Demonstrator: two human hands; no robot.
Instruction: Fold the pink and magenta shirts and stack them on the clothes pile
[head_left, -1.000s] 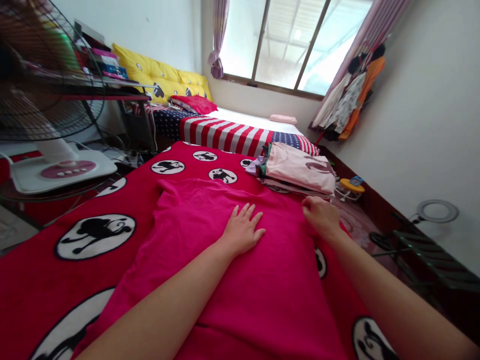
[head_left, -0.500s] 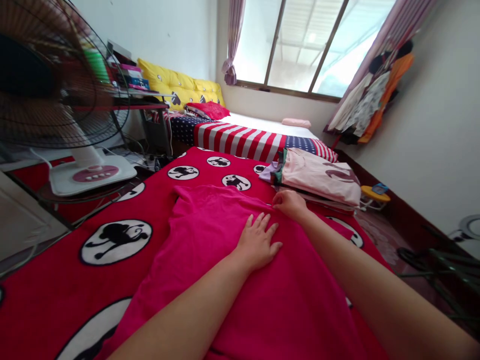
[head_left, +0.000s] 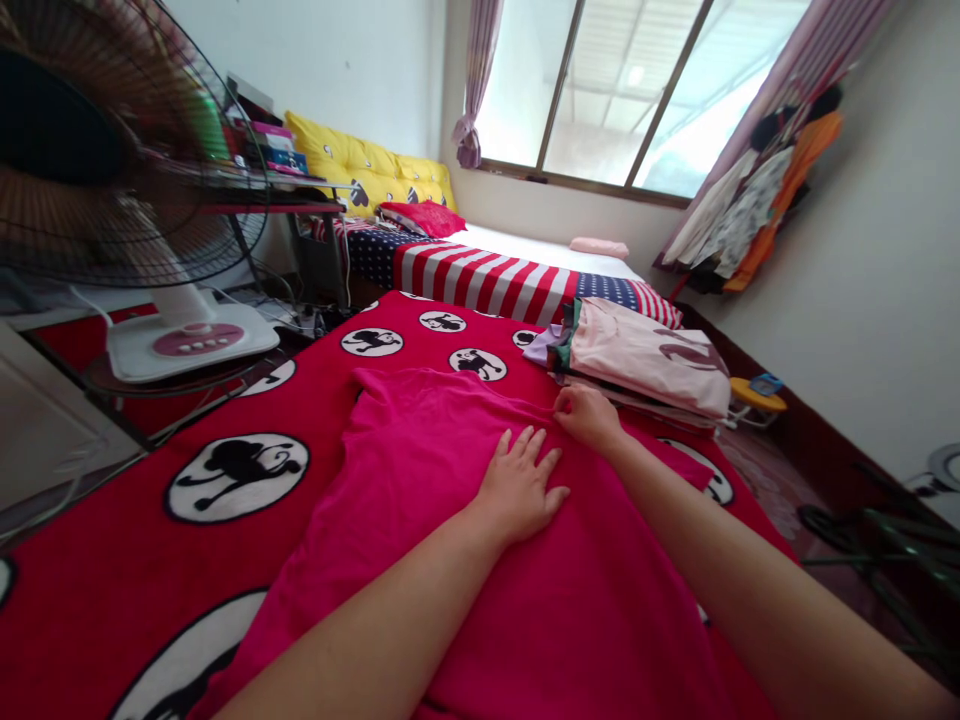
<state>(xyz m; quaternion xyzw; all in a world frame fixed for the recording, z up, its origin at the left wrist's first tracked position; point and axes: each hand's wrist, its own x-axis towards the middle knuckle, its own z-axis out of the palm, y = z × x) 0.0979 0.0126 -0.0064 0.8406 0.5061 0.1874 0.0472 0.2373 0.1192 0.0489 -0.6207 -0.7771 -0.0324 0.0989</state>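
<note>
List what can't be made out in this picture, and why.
All in the head view:
- Shirt's near end: cut off by the bottom edge.
- Cloth under the left hand: hidden by the palm.
- Cloth inside the right hand: hidden by curled fingers.
- Fan blades: blurred.
- Pile's lower clothes: mostly covered by the top one.

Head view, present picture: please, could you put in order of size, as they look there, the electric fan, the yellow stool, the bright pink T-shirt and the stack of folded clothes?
1. Bright pink T-shirt
2. Electric fan, partly cut off
3. Stack of folded clothes
4. Yellow stool
</note>
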